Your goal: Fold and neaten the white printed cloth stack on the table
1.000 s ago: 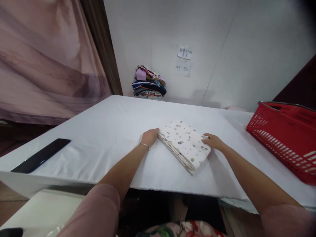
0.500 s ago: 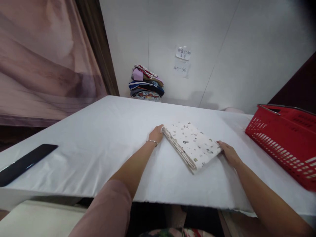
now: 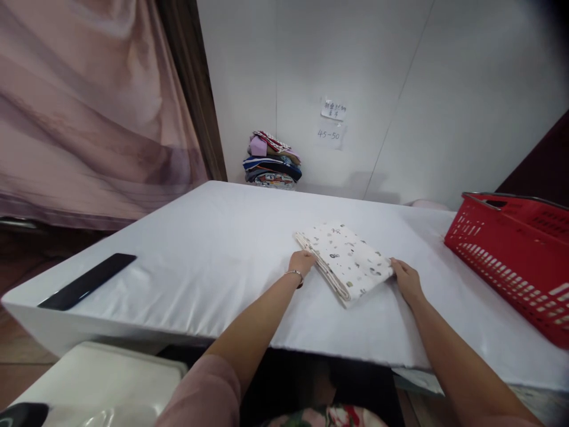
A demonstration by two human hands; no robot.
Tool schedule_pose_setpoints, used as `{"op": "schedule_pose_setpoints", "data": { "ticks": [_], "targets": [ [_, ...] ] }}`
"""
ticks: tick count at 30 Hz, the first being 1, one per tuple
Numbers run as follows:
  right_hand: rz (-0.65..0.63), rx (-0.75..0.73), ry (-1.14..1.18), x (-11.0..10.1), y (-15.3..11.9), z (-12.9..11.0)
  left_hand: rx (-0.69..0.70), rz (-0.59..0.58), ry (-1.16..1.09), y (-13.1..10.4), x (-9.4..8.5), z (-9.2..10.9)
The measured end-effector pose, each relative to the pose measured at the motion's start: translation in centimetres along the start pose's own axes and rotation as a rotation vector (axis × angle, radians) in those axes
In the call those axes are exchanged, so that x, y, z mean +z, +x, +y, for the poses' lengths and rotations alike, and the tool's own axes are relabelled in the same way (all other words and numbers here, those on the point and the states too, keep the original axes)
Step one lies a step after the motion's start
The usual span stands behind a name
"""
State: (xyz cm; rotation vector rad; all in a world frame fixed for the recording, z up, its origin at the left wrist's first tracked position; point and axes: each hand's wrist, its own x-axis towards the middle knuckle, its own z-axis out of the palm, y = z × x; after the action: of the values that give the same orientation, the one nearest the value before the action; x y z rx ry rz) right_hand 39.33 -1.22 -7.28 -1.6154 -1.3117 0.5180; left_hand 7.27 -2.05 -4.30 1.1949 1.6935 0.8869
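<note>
A white cloth with a small scattered print (image 3: 349,255) lies folded into a thick, flat packet on the white-covered table (image 3: 213,237). Its layered folded edge faces left and toward me. My left hand (image 3: 303,262) is closed on that layered edge, near its middle, with a bracelet at the wrist. At the packet's right corner, my right hand (image 3: 405,280) pinches the cloth between thumb and fingers. The undersides of the packet and some fingertips are hidden.
A red plastic basket (image 3: 511,255) stands at the table's right side. Near the left edge lies a dark flat object (image 3: 89,281). Stacked folded fabrics (image 3: 273,163) sit beyond the far edge, by the wall. A pale seat-like object (image 3: 102,379) is at the lower left.
My left hand has moved from the packet's far left corner toward me along the folded edge. My right hand stays at the right corner. The camera view has shifted somewhat left.
</note>
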Motion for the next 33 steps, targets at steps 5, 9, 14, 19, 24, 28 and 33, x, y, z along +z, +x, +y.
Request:
{"op": "schedule_pose_setpoints", "data": {
  "ticks": [5,9,14,19,24,28,33],
  "targets": [
    [-0.002,-0.013,-0.009,0.1,0.1,0.0,-0.031,0.028,-0.009,0.3,0.8,0.4],
    [-0.009,-0.015,-0.013,0.2,0.3,0.2,-0.002,0.067,-0.006,0.5,1.3,0.2],
    [-0.019,-0.019,-0.016,0.2,0.2,0.1,0.009,0.078,0.035,0.8,1.6,-0.1],
    [-0.012,-0.035,-0.025,0.3,0.3,0.3,-0.013,0.072,0.107,0.6,1.7,0.2],
    [-0.020,-0.045,-0.023,0.4,0.5,0.6,-0.031,0.077,0.189,0.4,1.8,1.0],
    [-0.014,-0.042,-0.019,0.4,0.5,0.7,-0.026,0.092,0.257,0.8,1.9,1.2],
    [-0.009,-0.034,-0.011,0.3,0.4,0.6,0.010,0.122,0.330,0.5,2.0,1.2]
  ]
}}
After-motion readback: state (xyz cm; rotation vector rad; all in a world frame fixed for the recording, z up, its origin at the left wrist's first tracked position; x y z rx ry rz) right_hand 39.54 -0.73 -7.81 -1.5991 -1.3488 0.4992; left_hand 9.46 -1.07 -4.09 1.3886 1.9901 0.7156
